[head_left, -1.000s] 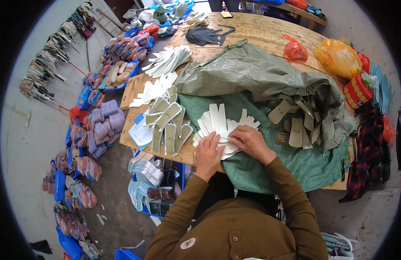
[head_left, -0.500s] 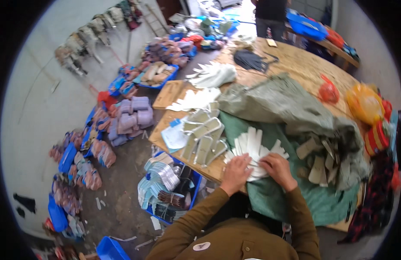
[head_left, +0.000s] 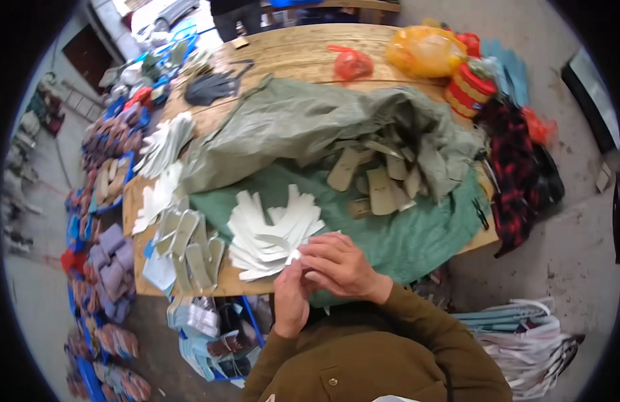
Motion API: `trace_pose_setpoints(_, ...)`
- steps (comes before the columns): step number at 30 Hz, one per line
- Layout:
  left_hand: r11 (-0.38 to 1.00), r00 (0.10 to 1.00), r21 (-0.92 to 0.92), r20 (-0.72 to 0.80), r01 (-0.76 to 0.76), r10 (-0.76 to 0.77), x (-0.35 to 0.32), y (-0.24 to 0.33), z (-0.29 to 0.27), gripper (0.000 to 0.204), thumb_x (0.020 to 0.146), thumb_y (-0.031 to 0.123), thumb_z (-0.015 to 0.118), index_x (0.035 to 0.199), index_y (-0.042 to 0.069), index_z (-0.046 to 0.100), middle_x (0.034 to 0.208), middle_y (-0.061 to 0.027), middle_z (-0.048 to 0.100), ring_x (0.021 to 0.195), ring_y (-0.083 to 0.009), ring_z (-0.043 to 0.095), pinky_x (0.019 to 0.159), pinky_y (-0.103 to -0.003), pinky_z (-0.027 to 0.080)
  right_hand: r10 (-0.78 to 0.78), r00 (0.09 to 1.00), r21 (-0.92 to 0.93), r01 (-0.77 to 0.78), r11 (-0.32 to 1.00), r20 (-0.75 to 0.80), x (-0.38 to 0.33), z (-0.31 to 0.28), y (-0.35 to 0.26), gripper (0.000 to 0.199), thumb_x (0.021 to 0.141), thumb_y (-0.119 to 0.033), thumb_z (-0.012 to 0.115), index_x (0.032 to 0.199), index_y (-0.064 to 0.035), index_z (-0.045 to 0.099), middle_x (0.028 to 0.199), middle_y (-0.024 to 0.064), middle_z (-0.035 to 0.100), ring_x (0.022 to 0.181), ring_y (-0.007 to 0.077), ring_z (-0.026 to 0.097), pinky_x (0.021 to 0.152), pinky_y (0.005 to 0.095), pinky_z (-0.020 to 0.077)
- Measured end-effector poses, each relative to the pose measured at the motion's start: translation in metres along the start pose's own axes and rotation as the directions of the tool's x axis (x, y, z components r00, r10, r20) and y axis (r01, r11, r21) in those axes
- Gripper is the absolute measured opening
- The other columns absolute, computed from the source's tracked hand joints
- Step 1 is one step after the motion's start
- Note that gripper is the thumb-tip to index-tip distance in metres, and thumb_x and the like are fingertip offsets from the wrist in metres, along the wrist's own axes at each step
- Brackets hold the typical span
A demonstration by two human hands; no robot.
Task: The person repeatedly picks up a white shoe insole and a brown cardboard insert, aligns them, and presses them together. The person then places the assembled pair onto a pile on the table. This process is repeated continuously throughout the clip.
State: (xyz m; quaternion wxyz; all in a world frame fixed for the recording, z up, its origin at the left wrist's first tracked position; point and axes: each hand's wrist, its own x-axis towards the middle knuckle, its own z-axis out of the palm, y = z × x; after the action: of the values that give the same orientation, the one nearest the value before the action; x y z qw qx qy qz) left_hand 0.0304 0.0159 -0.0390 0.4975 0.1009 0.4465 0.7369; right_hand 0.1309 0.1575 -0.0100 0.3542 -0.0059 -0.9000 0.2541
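Above the near edge of the table my left hand [head_left: 293, 299] and my right hand [head_left: 343, 264] meet, fingertips pinched together. Between them is a thin white strip [head_left: 293, 256], partly hidden by the fingers. Just beyond lies a fanned pile of white strips [head_left: 246, 231] on a green cloth [head_left: 417, 241]. To the left stand several beige sole-shaped pieces with white edging [head_left: 197, 256]. Farther right, loose beige sole-shaped pieces [head_left: 381, 191] spill from the opening of a grey-green sack [head_left: 276, 127].
More white strips [head_left: 166, 144] lie at the table's [head_left: 290, 43] left edge, near a dark cloth item [head_left: 213, 87]. Red [head_left: 353, 63] and yellow plastic bags [head_left: 427, 52] sit at the back. A filled blue crate [head_left: 253, 321] stands below; bundles [head_left: 112, 268] line the left floor.
The view has swung to the right. My hands, earlier apart on the pile of white strips, have come together nearer my body, with a strip between the fingers.
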Motion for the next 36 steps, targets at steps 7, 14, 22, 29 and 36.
trace_pose_setpoints(7,0.985,0.99,-0.108,0.056,0.136,-0.131,0.024,-0.005,0.006,0.03,0.104,0.027,0.047,0.121,0.003,0.057,0.122,-0.0111,0.063,0.11,-0.0204,0.063,0.08,-0.036,0.057,0.528,0.773,-0.591,-0.621,0.515,-0.353,-0.026,-0.057,0.068,0.051,0.084,-0.033,0.071,0.119,0.0009,0.057,0.111,0.02,0.059,0.096,0.0401,0.058,0.081,0.0444,0.0471)
trace_pose_setpoints(14,0.894,0.996,-0.446,0.086,0.033,0.006,0.009,0.005,-0.008,0.032,0.103,0.012,0.044,0.132,-0.002,0.045,0.137,-0.0147,0.051,0.127,-0.0239,0.052,0.108,-0.035,0.047,0.603,0.762,-0.75,-0.538,0.385,-0.237,-0.036,-0.046,0.075,0.075,0.077,-0.029,0.076,0.138,0.0005,0.044,0.123,0.0187,0.054,0.111,0.0352,0.053,0.088,0.0459,0.0407)
trace_pose_setpoints(22,0.724,0.989,-0.681,0.144,0.109,-0.014,-0.004,0.023,-0.014,0.033,0.103,0.023,0.049,0.124,-0.003,0.048,0.132,-0.0176,0.053,0.128,-0.0269,0.051,0.111,-0.038,0.045,0.586,0.792,-0.761,-0.484,0.431,-0.171,-0.044,-0.058,0.032,0.058,0.075,-0.014,0.072,0.127,0.0004,0.05,0.113,0.017,0.052,0.107,0.0347,0.05,0.09,0.0449,0.0375)
trace_pose_setpoints(29,0.741,0.975,-0.647,0.217,0.18,-0.047,0.0,0.028,-0.005,0.038,0.104,0.03,0.046,0.131,0.003,0.044,0.145,-0.0175,0.044,0.132,-0.0278,0.047,0.11,-0.043,0.046,0.647,0.75,-0.413,-0.637,0.65,-0.138,-0.082,-0.06,0.048,0.035,0.079,-0.004,0.064,0.113,0.0003,0.055,0.099,0.016,0.052,0.085,0.0335,0.053,0.072,0.0405,0.0434)
trace_pose_setpoints(36,0.79,0.985,-0.598,0.171,0.134,-0.038,0.001,0.03,-0.004,0.043,0.104,0.034,0.042,0.138,0.007,0.038,0.148,-0.0156,0.039,0.132,-0.0249,0.047,0.108,-0.038,0.047,0.859,0.498,0.579,-0.669,0.466,-0.117,-0.064,-0.054,0.032,0.02,0.092,-0.007,0.059,0.111,-0.0045,0.053,0.09,0.0025,0.054,0.071,0.0117,0.051,0.063,0.0261,0.0427)
